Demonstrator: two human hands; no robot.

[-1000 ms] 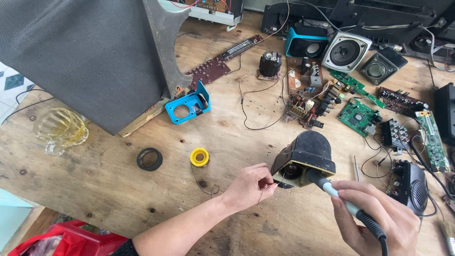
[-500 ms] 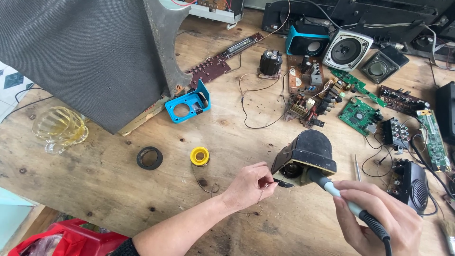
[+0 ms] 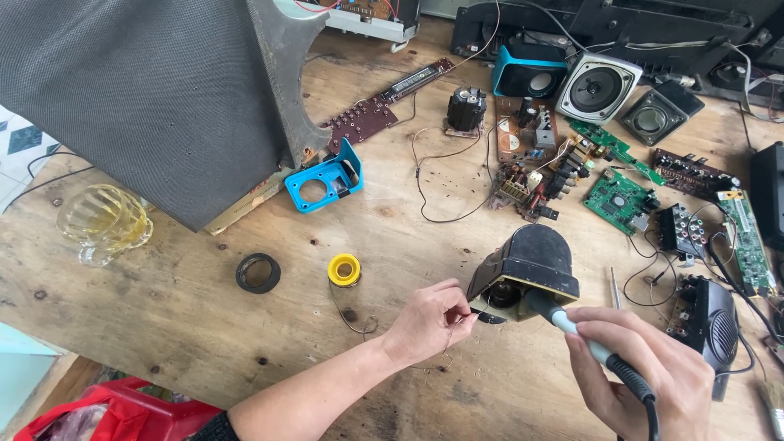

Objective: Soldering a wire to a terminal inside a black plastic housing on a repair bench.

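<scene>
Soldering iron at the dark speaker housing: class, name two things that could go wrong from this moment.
1. The left hand pinches a wire right beside the soldering iron tip at the dark housing; the fingertips could get burned.
2. The iron's cord runs from the right hand close to the loose wires and black part at the bench edge; it might snag and jerk the tip.

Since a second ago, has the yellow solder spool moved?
No. The yellow solder spool sits just right of the black ring, same as before.
</scene>
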